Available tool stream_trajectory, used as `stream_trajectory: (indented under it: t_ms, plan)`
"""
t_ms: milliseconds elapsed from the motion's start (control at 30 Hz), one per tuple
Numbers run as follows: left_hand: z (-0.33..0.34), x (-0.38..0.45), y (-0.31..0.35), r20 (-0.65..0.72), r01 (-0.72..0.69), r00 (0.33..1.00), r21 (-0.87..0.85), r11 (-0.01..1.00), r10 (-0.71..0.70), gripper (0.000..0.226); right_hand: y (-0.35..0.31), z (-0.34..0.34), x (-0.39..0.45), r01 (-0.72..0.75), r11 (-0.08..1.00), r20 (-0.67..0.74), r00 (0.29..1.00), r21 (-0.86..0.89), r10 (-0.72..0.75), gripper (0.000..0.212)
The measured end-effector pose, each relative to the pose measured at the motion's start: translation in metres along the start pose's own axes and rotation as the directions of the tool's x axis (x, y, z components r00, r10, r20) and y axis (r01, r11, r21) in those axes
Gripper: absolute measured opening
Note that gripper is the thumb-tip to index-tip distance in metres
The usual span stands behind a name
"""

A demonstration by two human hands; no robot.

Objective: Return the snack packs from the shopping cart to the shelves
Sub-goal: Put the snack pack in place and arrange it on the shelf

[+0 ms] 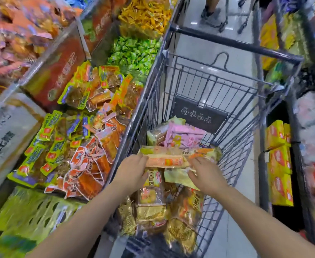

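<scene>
Head view: both hands were inside cart. Left hand and right hand each gripped one end of orange snack pack, held just above other snack packs in basket. Blurry. Advice: keep both-end grip, lift level over cart rim, carry left to matching orange packs in shelf bin.

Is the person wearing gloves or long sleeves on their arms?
No. The left hand and the right hand are both bare, with no gloves. Both forearms are bare as far as the picture shows, with no sleeve in view. No watch, bracelet or ring shows on the wrists or fingers, though the picture is a little blurry.
</scene>
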State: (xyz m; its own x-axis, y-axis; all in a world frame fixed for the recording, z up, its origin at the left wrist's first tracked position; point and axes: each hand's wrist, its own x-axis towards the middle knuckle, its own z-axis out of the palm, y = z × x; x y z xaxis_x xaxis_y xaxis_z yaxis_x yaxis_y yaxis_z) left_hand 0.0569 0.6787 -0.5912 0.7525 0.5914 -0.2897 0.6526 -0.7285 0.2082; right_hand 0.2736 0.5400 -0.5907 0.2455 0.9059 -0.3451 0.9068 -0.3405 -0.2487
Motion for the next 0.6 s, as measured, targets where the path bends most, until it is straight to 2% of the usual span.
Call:
stream_trajectory:
  t_ms: [200,400,600]
  plan:
    - [0.039,0.06,-0.029,0.126,0.041,0.992,-0.151,0.988,-0.022,0.057,0.003,0.037,0.06,-0.118,0.993,0.157,0.981,0.025,0.112,0.051]
    - [0.08,0.086,-0.041,0.233,0.071,0.972,-0.212,0.975,-0.02,0.06,0.008,0.071,0.106,-0.116,0.993,0.204,0.973,0.013,0.111,0.059]
    - [0.099,0.076,-0.045,0.155,0.055,0.988,-0.264,0.963,-0.014,0.053,0.006,0.103,0.124,-0.115,0.993,0.263,0.959,0.024,0.105,0.069]
